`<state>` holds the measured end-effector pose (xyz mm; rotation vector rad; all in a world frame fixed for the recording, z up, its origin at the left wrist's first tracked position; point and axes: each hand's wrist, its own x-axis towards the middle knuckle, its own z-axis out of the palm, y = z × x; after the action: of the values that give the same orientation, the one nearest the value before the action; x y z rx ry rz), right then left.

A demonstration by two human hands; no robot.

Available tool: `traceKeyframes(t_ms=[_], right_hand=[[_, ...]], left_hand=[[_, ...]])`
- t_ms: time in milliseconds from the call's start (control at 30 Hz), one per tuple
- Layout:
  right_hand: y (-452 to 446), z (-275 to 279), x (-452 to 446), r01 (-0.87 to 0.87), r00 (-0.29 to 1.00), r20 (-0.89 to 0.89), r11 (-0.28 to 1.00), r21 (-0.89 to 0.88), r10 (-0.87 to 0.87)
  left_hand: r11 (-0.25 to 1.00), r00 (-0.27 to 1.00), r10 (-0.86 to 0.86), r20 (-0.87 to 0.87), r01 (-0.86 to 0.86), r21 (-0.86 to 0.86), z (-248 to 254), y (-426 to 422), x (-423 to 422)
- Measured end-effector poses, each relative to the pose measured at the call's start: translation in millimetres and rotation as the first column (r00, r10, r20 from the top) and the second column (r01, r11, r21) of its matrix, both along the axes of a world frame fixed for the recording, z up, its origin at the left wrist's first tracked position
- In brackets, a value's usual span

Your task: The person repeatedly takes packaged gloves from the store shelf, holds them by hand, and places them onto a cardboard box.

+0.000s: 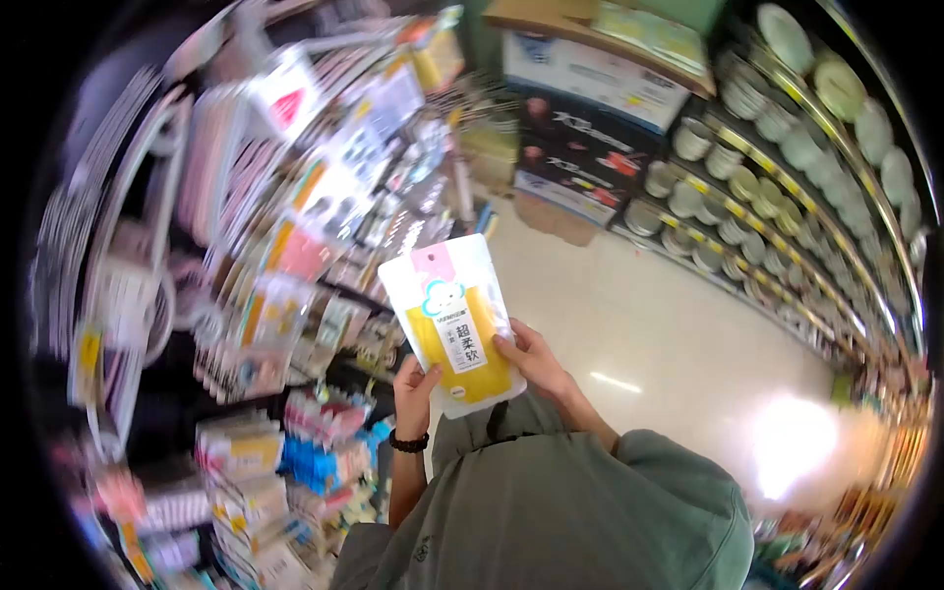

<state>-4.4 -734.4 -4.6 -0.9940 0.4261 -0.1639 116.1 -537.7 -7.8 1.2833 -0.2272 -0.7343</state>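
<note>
A white and yellow plastic pouch [462,369] with a pink tab, a cloud picture and printed characters is held upright in front of my body, its printed face toward me. My left hand [414,394], with a dark beaded bracelet on the wrist, grips the pouch's lower left edge with the thumb on the front. On the right edge, my right hand [532,356] pinches the pouch, thumb on the front and fingers behind it.
Hanging packaged goods [251,344] fill the racks on the left. Stacked cardboard boxes [580,128] stand ahead on the pale floor [629,324]. Curved shelves of cups and bowls [757,197] line the right side. Further goods are at the lower right.
</note>
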Motion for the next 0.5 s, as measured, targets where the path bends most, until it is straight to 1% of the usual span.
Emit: traceKeyframes(t_ms=[100,200,233,300,367,400,433,467,500], right_hand=[[-31.9,1.5,-26.8,0.222,0.967,-0.137,0.975,0.027,-0.217],[-67.9,19.1,-40.9,0.355,0.925,-0.167,0.933,0.052,-0.343],[-77.1,17.3,-41.4,0.405,0.909,-0.132,0.913,0.054,-0.396],[-93.4,7.1,-35.7,0.482,0.876,-0.057,0.874,0.062,-0.479],[-117.6,-5.9,-28.3,0.486,0.866,-0.065,0.866,-0.121,-0.495],[-132.4,-10.0,-22.3,0.478,0.863,-0.067,0.852,-0.212,-0.501],[-147.4,-12.6,-19.2,0.437,0.88,-0.11,0.879,-0.189,-0.461],[-166.6,-0.8,-14.3,0.393,0.895,-0.155,0.904,-0.166,-0.418],[-186.6,4.4,-7.5,0.366,0.898,-0.185,0.912,-0.186,-0.398]], left_hand=[[0.985,0.985,-0.173,-0.013,0.173,0.01,-7.3,-70.0,9.4],[0.962,0.958,-0.274,-0.085,0.275,-0.005,-9.8,-135.6,15.7],[0.956,0.949,-0.294,-0.111,0.295,-0.009,-11.5,-154.0,18.0],[0.945,0.942,-0.327,-0.072,0.325,-0.04,-17.3,-189.2,26.4],[0.947,0.947,-0.319,-0.019,0.318,-0.053,-18.6,-225.5,38.0],[0.95,0.95,-0.309,-0.035,0.306,-0.064,-18.2,-242.5,44.0],[0.941,0.942,-0.335,-0.016,0.334,-0.055,-18.9,-256.7,53.5],[0.932,0.933,-0.36,-0.002,0.359,-0.048,-20.1,-271.8,63.6],[0.923,0.925,-0.381,0.013,0.381,-0.047,-21.6,-289.0,74.3]])
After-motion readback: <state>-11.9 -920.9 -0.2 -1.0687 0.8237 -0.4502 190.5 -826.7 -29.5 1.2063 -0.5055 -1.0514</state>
